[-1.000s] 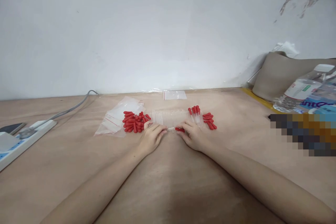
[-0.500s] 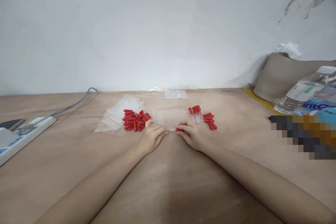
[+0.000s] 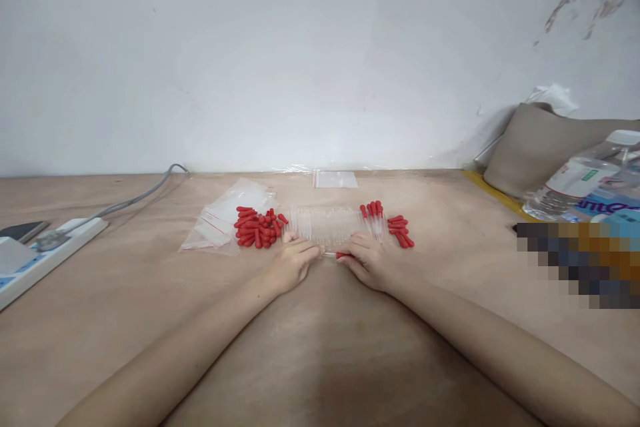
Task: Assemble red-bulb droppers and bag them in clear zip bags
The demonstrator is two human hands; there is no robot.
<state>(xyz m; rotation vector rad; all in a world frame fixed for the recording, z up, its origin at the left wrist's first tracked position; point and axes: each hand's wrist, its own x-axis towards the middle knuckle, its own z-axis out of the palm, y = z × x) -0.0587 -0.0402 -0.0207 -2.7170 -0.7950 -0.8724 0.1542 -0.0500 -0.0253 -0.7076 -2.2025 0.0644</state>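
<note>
Two bare hands at a wooden table (image 3: 320,347), meeting over a single dropper; left hand (image 3: 293,263) pinching the clear glass tube (image 3: 327,253) at its near end, right hand (image 3: 367,260) closed around the red rubber bulb (image 3: 343,255) at the other, tube and bulb lying in line, low over the tabletop, just in front of the supplies; whether the bulb is fully seated cannot be told at this size. Just beyond the fingers, a row of bare glass tubes (image 3: 325,223) laid side by side; to its left, touching the row's end, a heap of loose red bulbs (image 3: 257,227) resting partly on a stack of small zip bags (image 3: 220,227); to its right, a handful of finished droppers (image 3: 373,213) with bulbs on, and a few more bulbs (image 3: 400,230) beside them. By that count, early going: only a few pieces capped, most of the tubes and bulbs untouched, the bags apparently unfilled. Further off, a power strip (image 3: 45,250) at far left, one more flat bag (image 3: 335,179) by the wall, water bottles (image 3: 580,180) at right.
</note>
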